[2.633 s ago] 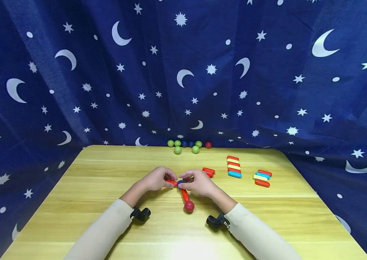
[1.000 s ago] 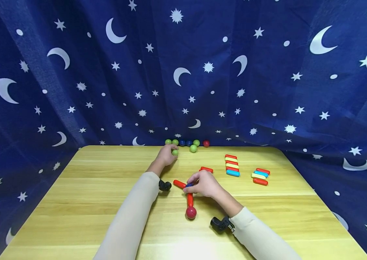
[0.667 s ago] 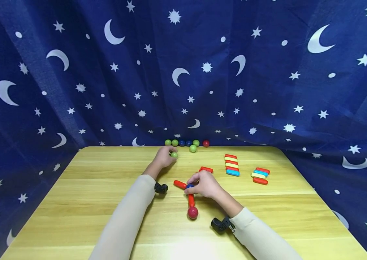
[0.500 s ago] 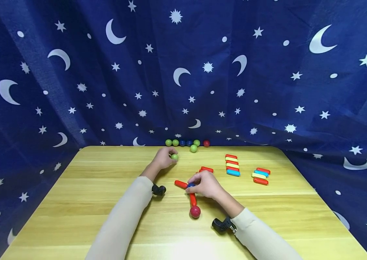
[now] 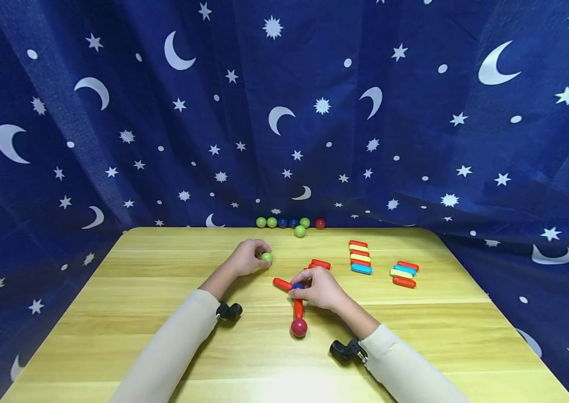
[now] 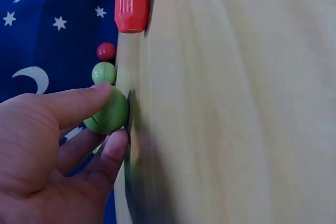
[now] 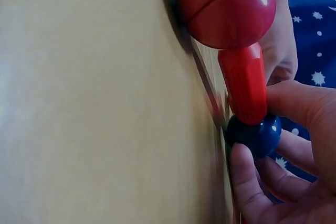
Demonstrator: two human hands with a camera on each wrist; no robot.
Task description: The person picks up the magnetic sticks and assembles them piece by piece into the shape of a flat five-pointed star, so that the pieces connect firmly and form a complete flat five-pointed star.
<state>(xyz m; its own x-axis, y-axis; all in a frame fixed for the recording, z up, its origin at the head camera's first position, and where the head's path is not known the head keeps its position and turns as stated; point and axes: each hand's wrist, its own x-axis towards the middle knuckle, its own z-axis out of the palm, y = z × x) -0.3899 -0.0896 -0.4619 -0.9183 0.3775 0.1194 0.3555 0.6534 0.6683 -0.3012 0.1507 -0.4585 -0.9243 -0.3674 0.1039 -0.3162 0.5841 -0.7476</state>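
Note:
My left hand (image 5: pixel 247 258) pinches a green ball (image 6: pixel 111 112) between thumb and fingers, a little left of the joined pieces. With my right hand (image 5: pixel 321 287) I grip a blue ball (image 7: pixel 255 135) by thumb and fingertips. From that blue ball one red stick (image 7: pixel 243 83) runs toward me and ends in a larger-looking red ball (image 5: pixel 299 327). A second red stick (image 5: pixel 282 284) reaches from the blue ball to the left, its free end pointing toward the left hand.
Along the table's far edge sit loose balls: green (image 5: pixel 300 231), blue (image 5: pixel 283 223) and red (image 5: pixel 320 223). Red sticks (image 5: pixel 321 263) lie just beyond my right hand. Further right are a column of mixed sticks (image 5: pixel 360 257) and a smaller group (image 5: pixel 403 273). A patterned blue curtain (image 5: pixel 284 112) hangs behind.
My left hand left the joined pieces, took a green ball from the far edge and has drawn it back toward me. The right hand keeps hold of the blue ball; the joined pieces shifted slightly right.

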